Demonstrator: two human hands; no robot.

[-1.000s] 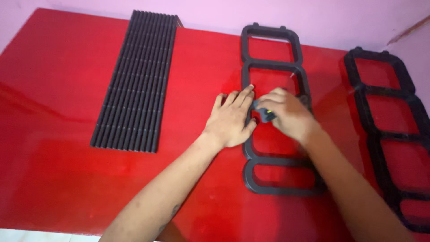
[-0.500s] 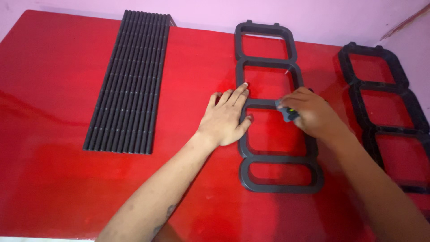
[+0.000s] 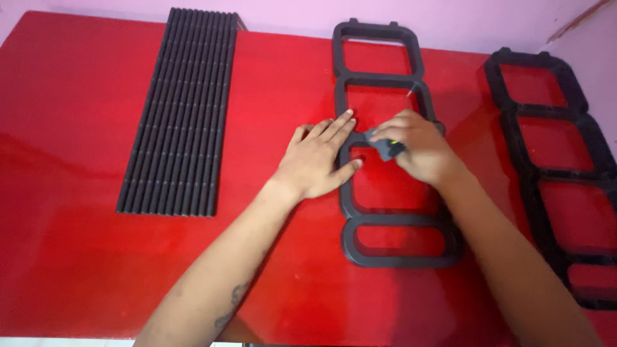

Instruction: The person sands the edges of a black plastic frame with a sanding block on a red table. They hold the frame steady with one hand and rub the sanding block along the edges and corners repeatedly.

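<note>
**Frame pinned flat for blade work**

The left hand (image 3: 318, 160) lies open, pressing the black four-window frame (image 3: 392, 241) onto the red table (image 3: 77, 257), steadying it. The right hand (image 3: 418, 151) grips a small cutter (image 3: 384, 146) against its crossbar. Farther off lie a ribbed grille (image 3: 180, 109) and a second frame (image 3: 553, 148).

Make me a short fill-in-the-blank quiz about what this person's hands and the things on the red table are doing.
1. The left hand lies flat on the black frame, which has ____ openings in a row.
2. The right hand grips a small dark tool over the ____ frame.
3. A second black frame lies to the ____ of the first.
4. The ribbed black panel lies on the ____ table.

Missing words: four; black; right; red
</note>
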